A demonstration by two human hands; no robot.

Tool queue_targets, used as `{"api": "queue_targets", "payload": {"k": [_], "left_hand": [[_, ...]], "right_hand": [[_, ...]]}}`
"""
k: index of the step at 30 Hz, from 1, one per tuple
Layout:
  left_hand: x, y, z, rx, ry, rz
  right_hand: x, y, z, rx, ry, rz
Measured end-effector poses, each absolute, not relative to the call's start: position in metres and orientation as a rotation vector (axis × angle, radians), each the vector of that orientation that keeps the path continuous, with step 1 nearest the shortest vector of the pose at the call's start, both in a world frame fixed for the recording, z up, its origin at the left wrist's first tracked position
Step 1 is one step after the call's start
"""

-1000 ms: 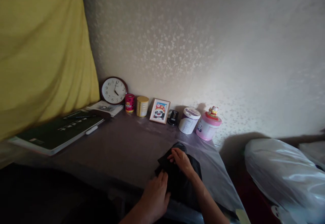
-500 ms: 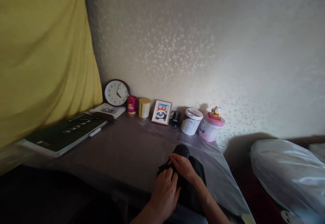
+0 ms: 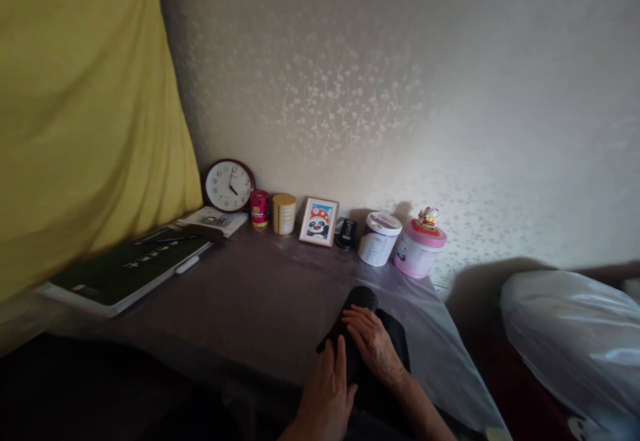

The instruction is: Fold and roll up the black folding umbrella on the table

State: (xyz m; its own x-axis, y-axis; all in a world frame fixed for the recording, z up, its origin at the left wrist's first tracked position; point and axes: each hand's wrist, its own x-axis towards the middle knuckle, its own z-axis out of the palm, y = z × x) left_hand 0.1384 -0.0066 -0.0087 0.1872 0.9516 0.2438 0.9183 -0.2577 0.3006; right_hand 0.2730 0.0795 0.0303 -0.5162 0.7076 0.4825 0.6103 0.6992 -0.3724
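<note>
A black cloth (image 3: 395,334), partly rolled into a thick cylinder, lies near the front right of the table; I cannot tell what kind of item it is. My right hand (image 3: 373,344) rests across the top of the roll, its fingers stretched out and close together. Against the roll's near left side lies my left hand (image 3: 327,384), fingers extended forward and thumb apart. Both palms are hidden. Part of the cloth spreads flat to the right, under my right forearm.
Along the wall stand a clock (image 3: 230,186), a red can (image 3: 259,209), a yellow tin (image 3: 284,214), a framed panda picture (image 3: 319,222), a white tub (image 3: 379,244) and a pink tub (image 3: 419,254) with a figurine. A dark green book (image 3: 125,267) lies left. Right is a plastic-covered bundle (image 3: 570,334).
My fingers have straightened from a curled hold on the black cloth to lying flatter along it. The roll looks smoother. My right hand has shifted slightly right and nearer.
</note>
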Motion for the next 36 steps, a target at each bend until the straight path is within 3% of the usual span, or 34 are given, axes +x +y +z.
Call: {"api": "queue_targets", "payload": {"k": [12, 17, 23, 30, 36], "left_hand": [[0.134, -0.01, -0.003, 2.374, 1.906, 0.51], [0.136, -0.012, -0.002, 2.421, 1.949, 0.507], [0.137, -0.012, -0.001, 2.41, 1.974, 0.483], [0.134, -0.012, 0.01, 2.401, 1.938, 0.384], [0.129, -0.015, 0.019, 2.355, 1.841, 0.43]], "right_hand": [[0.287, 0.154, 0.016, -1.157, -2.151, 0.174], [0.281, 0.132, 0.027, -1.247, -2.009, 0.036], [0.271, 0.108, 0.024, -1.121, -2.221, 0.141], [0.309, 0.145, 0.017, -1.62, -1.71, 0.281], [0.37, 0.106, 0.013, -1.761, -1.339, 0.539]]}}
